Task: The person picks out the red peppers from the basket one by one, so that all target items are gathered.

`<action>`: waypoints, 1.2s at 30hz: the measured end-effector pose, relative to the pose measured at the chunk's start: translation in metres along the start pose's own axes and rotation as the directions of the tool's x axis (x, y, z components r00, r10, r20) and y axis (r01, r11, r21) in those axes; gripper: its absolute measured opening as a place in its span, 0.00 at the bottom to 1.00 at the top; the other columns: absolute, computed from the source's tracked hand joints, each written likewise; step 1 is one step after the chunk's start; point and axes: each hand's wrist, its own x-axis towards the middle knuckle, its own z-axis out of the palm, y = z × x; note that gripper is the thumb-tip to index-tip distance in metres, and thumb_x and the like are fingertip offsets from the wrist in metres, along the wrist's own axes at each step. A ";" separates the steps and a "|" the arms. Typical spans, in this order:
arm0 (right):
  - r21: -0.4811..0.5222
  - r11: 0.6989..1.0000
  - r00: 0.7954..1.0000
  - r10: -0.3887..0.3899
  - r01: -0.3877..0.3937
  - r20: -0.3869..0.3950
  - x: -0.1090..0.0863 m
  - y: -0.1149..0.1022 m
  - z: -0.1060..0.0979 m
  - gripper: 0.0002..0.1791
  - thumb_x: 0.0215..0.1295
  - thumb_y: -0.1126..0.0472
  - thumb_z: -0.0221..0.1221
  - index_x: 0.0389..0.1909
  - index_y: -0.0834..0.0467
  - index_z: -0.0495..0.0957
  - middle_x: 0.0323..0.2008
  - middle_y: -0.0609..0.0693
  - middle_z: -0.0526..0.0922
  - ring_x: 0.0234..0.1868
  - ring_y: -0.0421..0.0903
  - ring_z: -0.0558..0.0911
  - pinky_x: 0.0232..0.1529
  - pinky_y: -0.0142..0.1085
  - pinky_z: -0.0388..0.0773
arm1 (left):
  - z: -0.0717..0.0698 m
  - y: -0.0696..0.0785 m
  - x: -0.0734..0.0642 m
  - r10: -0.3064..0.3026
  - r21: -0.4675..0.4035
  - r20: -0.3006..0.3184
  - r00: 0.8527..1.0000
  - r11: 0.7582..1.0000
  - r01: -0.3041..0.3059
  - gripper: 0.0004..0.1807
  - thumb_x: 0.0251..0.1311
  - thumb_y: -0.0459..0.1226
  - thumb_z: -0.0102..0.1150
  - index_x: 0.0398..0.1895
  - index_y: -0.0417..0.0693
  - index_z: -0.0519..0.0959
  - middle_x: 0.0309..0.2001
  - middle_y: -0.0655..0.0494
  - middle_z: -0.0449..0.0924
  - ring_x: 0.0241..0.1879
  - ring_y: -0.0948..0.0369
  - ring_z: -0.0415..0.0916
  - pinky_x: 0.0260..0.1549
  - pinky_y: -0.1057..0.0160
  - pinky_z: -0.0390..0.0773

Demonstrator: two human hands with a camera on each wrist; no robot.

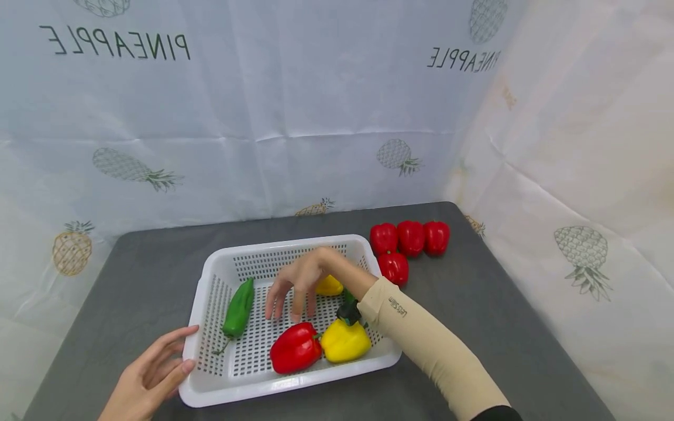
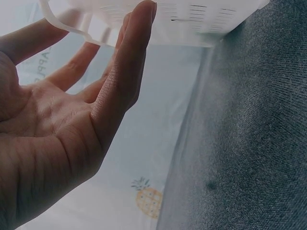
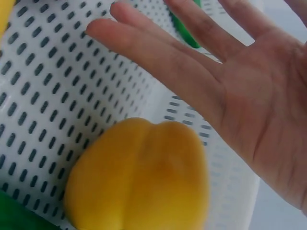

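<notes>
A white perforated plastic basket (image 1: 286,383) sits on the dark table. My left hand (image 1: 150,374) is at its left end, fingertips and thumb touching the rim, fingers mostly straight. Over the basket, my right hand (image 1: 301,280) hovers with spread fingers pointing down and nothing held. Just in front of those fingers lies a red bell pepper (image 1: 296,348), beside a yellow bell pepper (image 1: 344,342). Another yellow bell pepper (image 1: 329,286) is partly hidden behind the right hand. A long green pepper (image 1: 239,310) lies toward the basket's left side. Close to the right wrist shows a dark green piece (image 1: 349,313), partly covered by the sleeve.
Several red bell peppers (image 1: 411,238) are grouped on the table (image 1: 474,304) past the basket's right back corner. A pineapple-printed sheet (image 1: 316,88) hangs behind the table, and another sheet (image 1: 590,175) rises along the right side.
</notes>
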 end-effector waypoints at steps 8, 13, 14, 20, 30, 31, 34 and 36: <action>0.036 0.998 0.996 0.054 -0.057 0.068 0.008 0.000 0.005 0.32 0.66 0.67 0.71 0.72 0.54 0.79 0.65 0.50 0.85 0.59 0.44 0.87 0.56 0.53 0.90 | 0.001 -0.002 0.000 0.030 -0.034 0.000 1.000 0.999 -0.030 0.32 0.80 0.39 0.61 0.81 0.49 0.64 0.49 0.78 0.85 0.46 0.70 0.89 0.40 0.61 0.90; 0.053 0.996 0.992 0.069 -0.075 0.107 0.009 -0.001 0.007 0.34 0.66 0.67 0.70 0.74 0.53 0.77 0.64 0.47 0.85 0.59 0.44 0.88 0.60 0.58 0.88 | 0.001 -0.001 0.000 0.020 -0.015 -0.003 1.000 1.000 -0.020 0.33 0.79 0.40 0.62 0.82 0.49 0.63 0.49 0.77 0.84 0.45 0.70 0.88 0.40 0.61 0.91; 0.052 0.996 0.991 0.073 -0.079 0.112 0.009 -0.001 0.008 0.34 0.66 0.67 0.70 0.74 0.53 0.77 0.63 0.46 0.85 0.59 0.44 0.88 0.60 0.58 0.87 | 0.001 -0.001 0.000 0.014 -0.009 -0.002 1.000 1.000 -0.014 0.34 0.79 0.41 0.63 0.82 0.49 0.63 0.49 0.77 0.84 0.46 0.71 0.87 0.41 0.61 0.91; 0.037 0.995 0.988 0.092 -0.097 0.124 0.008 -0.002 0.012 0.33 0.66 0.67 0.70 0.72 0.52 0.78 0.61 0.43 0.85 0.58 0.44 0.88 0.58 0.55 0.89 | 0.001 0.001 0.000 -0.010 0.009 0.002 1.000 1.000 0.010 0.35 0.79 0.43 0.63 0.83 0.49 0.61 0.49 0.76 0.83 0.46 0.70 0.87 0.42 0.59 0.91; 0.032 0.993 0.986 0.105 -0.110 0.128 0.006 -0.005 0.014 0.30 0.66 0.68 0.70 0.68 0.49 0.82 0.59 0.44 0.84 0.54 0.46 0.88 0.49 0.47 0.92 | -0.001 -0.001 0.000 0.003 0.022 -0.005 1.000 1.000 -0.003 0.34 0.79 0.42 0.63 0.82 0.50 0.63 0.48 0.75 0.83 0.45 0.71 0.86 0.41 0.61 0.90; 0.032 0.994 0.987 0.103 -0.107 0.127 0.006 -0.005 0.014 0.30 0.65 0.68 0.70 0.68 0.49 0.82 0.59 0.44 0.84 0.55 0.45 0.88 0.49 0.47 0.92 | -0.001 -0.001 0.001 -0.005 0.028 -0.005 1.000 1.000 0.005 0.34 0.79 0.42 0.63 0.82 0.50 0.63 0.49 0.74 0.83 0.45 0.71 0.86 0.41 0.61 0.91; 0.031 0.996 0.990 0.081 -0.085 0.119 0.004 -0.004 0.013 0.30 0.65 0.67 0.70 0.68 0.49 0.82 0.60 0.44 0.84 0.56 0.45 0.88 0.50 0.49 0.92 | -0.001 0.000 0.000 -0.014 0.026 -0.006 1.000 1.000 0.014 0.35 0.79 0.43 0.63 0.82 0.50 0.63 0.49 0.73 0.84 0.45 0.71 0.87 0.42 0.61 0.91; 0.037 0.997 0.992 0.060 -0.064 0.112 0.001 -0.004 0.012 0.31 0.65 0.67 0.70 0.69 0.49 0.81 0.61 0.44 0.83 0.58 0.45 0.87 0.53 0.52 0.91 | 0.000 0.000 0.000 -0.014 0.024 -0.005 1.000 1.000 0.014 0.35 0.79 0.43 0.63 0.82 0.50 0.63 0.49 0.72 0.84 0.46 0.71 0.86 0.42 0.60 0.91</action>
